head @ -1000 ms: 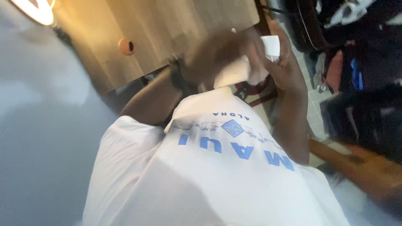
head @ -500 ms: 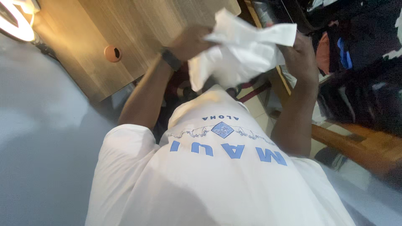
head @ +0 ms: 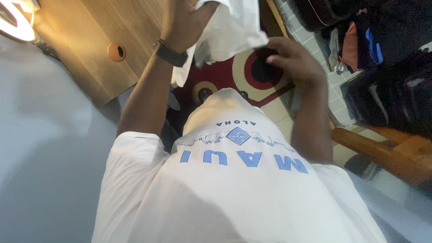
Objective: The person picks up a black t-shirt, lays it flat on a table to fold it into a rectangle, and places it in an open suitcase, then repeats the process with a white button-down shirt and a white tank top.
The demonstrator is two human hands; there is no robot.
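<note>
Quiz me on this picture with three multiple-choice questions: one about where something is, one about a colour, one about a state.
1. Where is the white cloth?
A. Spread flat on the wooden table
B. Held up in the left hand, over the red rug
C. Lying on the floor beside the chair

2. What colour is the band on the left wrist?
A. Black
B. White
C. Orange

3. What state is the ring lamp in the top corner in?
A. Switched off
B. Covered by the cloth
C. Lit

Answers:
1. B, the cloth hangs from the raised left hand, with the rug's circles showing beneath it.
2. A, a dark black strap wraps around the wrist just below the hand.
3. C, the ring glows brightly and casts warm light on the wooden table.
</note>
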